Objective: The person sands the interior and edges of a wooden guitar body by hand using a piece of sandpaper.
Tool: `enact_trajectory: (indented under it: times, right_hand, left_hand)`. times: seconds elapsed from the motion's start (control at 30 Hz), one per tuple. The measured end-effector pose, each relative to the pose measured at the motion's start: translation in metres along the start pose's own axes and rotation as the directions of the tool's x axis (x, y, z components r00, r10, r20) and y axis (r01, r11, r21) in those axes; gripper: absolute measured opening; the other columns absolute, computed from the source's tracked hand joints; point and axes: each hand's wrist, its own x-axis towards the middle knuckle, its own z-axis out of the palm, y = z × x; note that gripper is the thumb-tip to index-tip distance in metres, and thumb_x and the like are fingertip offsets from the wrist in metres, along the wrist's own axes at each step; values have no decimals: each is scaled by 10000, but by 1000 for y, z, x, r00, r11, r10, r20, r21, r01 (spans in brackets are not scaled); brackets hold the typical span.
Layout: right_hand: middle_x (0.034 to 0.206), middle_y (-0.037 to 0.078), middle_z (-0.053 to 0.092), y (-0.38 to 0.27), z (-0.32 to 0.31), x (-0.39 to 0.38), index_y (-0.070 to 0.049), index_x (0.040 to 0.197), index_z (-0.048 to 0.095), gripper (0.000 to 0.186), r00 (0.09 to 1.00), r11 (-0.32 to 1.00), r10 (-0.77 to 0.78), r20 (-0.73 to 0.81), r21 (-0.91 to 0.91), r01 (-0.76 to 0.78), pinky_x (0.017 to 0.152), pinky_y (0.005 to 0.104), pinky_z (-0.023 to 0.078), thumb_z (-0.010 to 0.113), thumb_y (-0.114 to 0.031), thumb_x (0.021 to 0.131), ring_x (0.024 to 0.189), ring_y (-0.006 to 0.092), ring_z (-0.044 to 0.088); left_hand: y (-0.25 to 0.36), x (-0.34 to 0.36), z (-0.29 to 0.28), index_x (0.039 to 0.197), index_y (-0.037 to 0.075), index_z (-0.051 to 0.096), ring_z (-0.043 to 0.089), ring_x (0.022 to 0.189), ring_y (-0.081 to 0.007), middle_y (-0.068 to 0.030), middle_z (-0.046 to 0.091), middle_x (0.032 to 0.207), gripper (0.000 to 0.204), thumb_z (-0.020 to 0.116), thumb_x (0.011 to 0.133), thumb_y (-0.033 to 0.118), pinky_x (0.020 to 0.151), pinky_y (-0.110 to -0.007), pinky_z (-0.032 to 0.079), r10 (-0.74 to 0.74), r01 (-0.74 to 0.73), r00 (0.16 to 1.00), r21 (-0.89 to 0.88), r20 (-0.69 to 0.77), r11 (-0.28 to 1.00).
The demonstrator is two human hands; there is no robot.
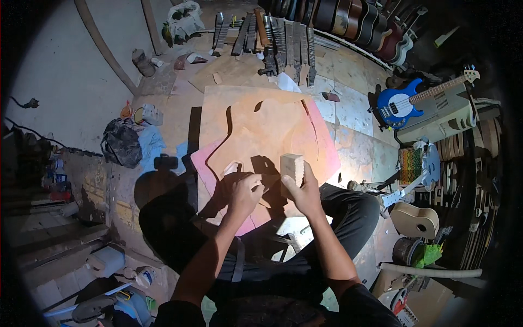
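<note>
My right hand (306,192) grips a pale, rectangular wooden block (292,165), with the thumb along its near side. To the left of the block is my left hand (248,191), its fingers curled in a pinch. A dark brown patch lies between the two hands, and I cannot make out whether the left fingers hold a thin sheet there. Both hands are over a flat, tan, guitar-body-shaped piece of wood (267,128). It lies on a pink-edged board (325,143) in front of my crossed legs.
Files and rasps (297,46) lie in a row at the far side. A blue bass guitar (400,103) leans at the right, above an unfinished guitar body (415,220). Several guitars (348,22) line the back. A black plastic bag (121,143) sits at the left by the wall.
</note>
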Motion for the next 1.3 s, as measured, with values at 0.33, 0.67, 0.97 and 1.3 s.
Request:
enact_trajectory:
  times: [0.33, 0.67, 0.97, 1.3]
  right_hand:
    - [1129, 257, 696, -8, -23, 3, -33, 1532, 534, 718, 867, 902, -125, 483, -308, 302, 946, 445, 559, 768, -210, 877, 1039, 429, 698]
    - [1260, 193, 636, 3, -16, -5, -122, 1587, 545, 725, 739, 644, -331, 587, -432, 632, 1027, 479, 502, 745, -197, 894, 1136, 384, 610]
    - [1366, 201, 601, 0, 6, -8, -101, 1576, 551, 660, 801, 781, -267, 536, -366, 506, 954, 458, 554, 741, -169, 948, 1192, 401, 637]
    - [1285, 156, 658, -5, 19, 2, -139, 1500, 646, 555, 695, 586, -434, 573, -406, 701, 979, 439, 542, 768, -233, 966, 1120, 341, 646]
  left_hand:
    - [3, 8, -22, 1260, -65, 714, 621, 828, -96, -49, 715, 988, 421, 704, 852, 38, 696, -274, 506, 13, 43, 982, -291, 188, 956]
    - [-26, 13, -22, 1113, 61, 698, 609, 822, -139, -54, 640, 1018, 227, 645, 961, 222, 668, -293, 482, -192, 521, 773, -434, 604, 735]
    - [-32, 17, 2, 1546, 119, 565, 610, 998, -159, -51, 640, 1294, 555, 513, 1074, 407, 807, -328, 520, -348, 662, 742, -540, 574, 520]
    - [-7, 29, -16, 1539, 43, 565, 585, 1099, -233, -130, 644, 1315, 667, 447, 1081, 513, 1061, -408, 452, -426, 626, 775, -474, 467, 620]
